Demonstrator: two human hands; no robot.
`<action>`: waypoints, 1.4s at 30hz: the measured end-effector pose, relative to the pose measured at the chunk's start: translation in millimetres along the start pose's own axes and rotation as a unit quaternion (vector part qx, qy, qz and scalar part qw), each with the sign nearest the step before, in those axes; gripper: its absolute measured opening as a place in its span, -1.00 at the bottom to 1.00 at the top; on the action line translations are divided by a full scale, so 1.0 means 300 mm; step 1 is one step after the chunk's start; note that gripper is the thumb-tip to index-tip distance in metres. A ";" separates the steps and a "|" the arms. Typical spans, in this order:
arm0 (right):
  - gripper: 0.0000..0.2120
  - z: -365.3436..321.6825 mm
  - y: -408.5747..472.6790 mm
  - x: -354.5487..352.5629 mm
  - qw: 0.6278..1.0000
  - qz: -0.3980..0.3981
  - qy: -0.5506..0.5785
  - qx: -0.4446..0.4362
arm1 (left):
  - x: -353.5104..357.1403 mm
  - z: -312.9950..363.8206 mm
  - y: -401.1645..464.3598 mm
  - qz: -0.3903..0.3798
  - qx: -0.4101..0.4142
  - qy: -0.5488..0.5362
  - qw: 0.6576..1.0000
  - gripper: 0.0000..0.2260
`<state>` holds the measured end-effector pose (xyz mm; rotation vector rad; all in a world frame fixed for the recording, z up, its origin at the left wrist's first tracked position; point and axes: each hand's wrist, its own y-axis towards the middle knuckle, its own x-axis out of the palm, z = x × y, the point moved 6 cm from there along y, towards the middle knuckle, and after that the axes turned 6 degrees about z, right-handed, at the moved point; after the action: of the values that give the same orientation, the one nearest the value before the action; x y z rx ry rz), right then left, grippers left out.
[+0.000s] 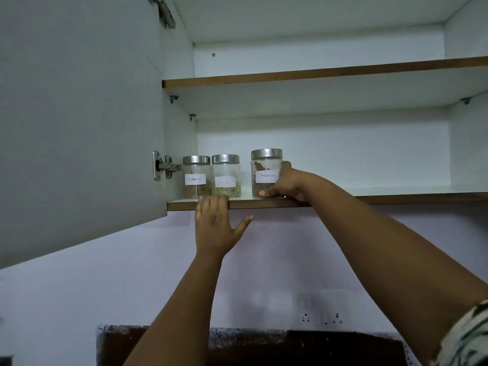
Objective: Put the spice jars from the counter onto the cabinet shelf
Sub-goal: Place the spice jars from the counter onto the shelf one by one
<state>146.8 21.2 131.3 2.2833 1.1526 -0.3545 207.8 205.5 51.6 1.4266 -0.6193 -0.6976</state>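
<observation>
A: We're looking up into an open wall cabinet [317,143], white inside, door swung left, pale wall below.

B: And our right hand [285,184] is wrapped round the third spice jar [265,173], thumb low across its front, base apparently on the lower shelf [396,198] near the front edge.

A: The left hand [215,225] holds nothing; fingers straight, tips resting on the shelf lip.

B: Two more jars [211,177] stand side by side at the far left, close to the hinge [165,166].

A: These look like clear glass with metal lids, so we'd call them rigid, smooth, breakable and fairly light, being mostly empty. Best gripped round the body, not the lid.

B: There's a gap between ours and the pair, and open shelf to the right. We'd nudge it back from the edge before we let go
</observation>
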 end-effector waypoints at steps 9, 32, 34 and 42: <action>0.01 0.003 0.140 0.073 0.997 0.009 -0.079 0.024 | 0.054 -0.032 -0.012 0.046 0.035 0.011 0.998 -0.71; 0.10 -0.013 0.129 0.090 0.982 0.036 -0.185 0.021 | 0.077 -0.043 -0.016 0.075 0.073 0.041 0.994 -0.65; 0.15 -0.017 0.104 0.092 0.980 0.038 -0.192 0.023 | 0.073 -0.043 -0.015 0.071 0.072 0.037 0.994 -0.65; -0.33 0.025 -0.136 0.069 0.901 0.164 -0.395 -0.066 | 0.021 -0.012 -0.032 -0.010 0.019 -0.035 0.999 -0.59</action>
<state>126.7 49.9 101.0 1.8549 0.3565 -0.9236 214.0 203.2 41.6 1.4508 -0.6761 -0.7570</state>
